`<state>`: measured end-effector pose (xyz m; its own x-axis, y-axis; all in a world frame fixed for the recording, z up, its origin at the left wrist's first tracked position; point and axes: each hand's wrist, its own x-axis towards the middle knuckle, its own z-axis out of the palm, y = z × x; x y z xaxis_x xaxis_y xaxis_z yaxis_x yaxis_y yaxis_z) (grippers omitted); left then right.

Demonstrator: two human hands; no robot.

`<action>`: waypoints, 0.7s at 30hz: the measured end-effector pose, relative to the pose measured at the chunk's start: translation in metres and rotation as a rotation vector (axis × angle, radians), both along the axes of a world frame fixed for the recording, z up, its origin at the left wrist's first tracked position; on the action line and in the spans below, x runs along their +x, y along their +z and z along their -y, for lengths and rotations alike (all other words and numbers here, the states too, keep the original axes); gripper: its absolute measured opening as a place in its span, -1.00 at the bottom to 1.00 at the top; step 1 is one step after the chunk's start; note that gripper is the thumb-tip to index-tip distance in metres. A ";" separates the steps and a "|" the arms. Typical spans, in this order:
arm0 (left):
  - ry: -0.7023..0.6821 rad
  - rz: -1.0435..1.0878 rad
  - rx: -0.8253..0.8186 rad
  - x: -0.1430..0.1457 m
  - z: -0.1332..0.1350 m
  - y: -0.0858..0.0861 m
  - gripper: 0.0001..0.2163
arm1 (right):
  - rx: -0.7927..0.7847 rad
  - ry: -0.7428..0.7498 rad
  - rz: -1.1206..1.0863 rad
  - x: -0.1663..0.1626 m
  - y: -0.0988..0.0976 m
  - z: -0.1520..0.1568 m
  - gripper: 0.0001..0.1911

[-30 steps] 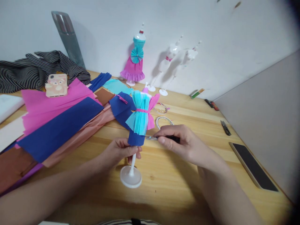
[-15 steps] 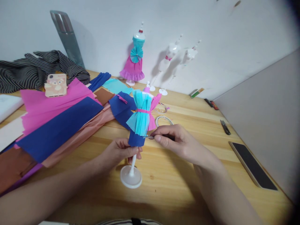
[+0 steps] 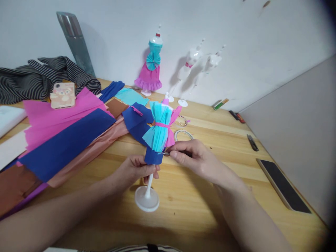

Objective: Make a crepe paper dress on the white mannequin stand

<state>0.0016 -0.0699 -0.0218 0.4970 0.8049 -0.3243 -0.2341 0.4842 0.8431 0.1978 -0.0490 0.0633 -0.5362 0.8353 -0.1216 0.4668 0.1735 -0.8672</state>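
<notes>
A small white mannequin stand (image 3: 147,200) stands on the wooden table (image 3: 189,210), dressed in turquoise crepe paper (image 3: 159,130), a pink band and a dark blue paper skirt (image 3: 153,156). My left hand (image 3: 135,170) pinches the lower edge of the blue skirt by the stand's pole. My right hand (image 3: 195,158) holds small scissors (image 3: 166,153), whose metal tips touch the right side of the paper dress where turquoise meets blue.
Sheets of pink, blue and brown crepe paper (image 3: 63,140) cover the left of the table, with a phone (image 3: 63,95) on top and striped cloth (image 3: 39,78) behind. A dressed mannequin (image 3: 152,66) and two bare ones (image 3: 191,63) stand by the wall. Another phone (image 3: 282,185) lies right.
My right hand has moved the scissors leftward, from clear of the dress to its right side. My left hand and the stand have stayed put.
</notes>
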 end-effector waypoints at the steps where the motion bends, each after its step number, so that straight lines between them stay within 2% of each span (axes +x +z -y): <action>1: 0.002 -0.005 0.000 0.000 0.000 0.000 -0.70 | -0.001 0.002 -0.004 0.000 -0.001 0.000 -0.60; 8: -0.001 -0.007 0.008 0.000 0.000 0.000 -0.71 | -0.013 -0.014 -0.029 0.003 -0.005 0.000 -0.53; 14: 0.003 -0.010 -0.003 0.000 0.000 -0.001 -0.69 | -0.038 0.070 0.001 0.004 0.000 0.003 -0.54; 21: 0.018 -0.025 -0.020 0.000 0.001 0.001 -0.69 | -0.031 -0.002 0.020 -0.002 0.002 0.004 -0.51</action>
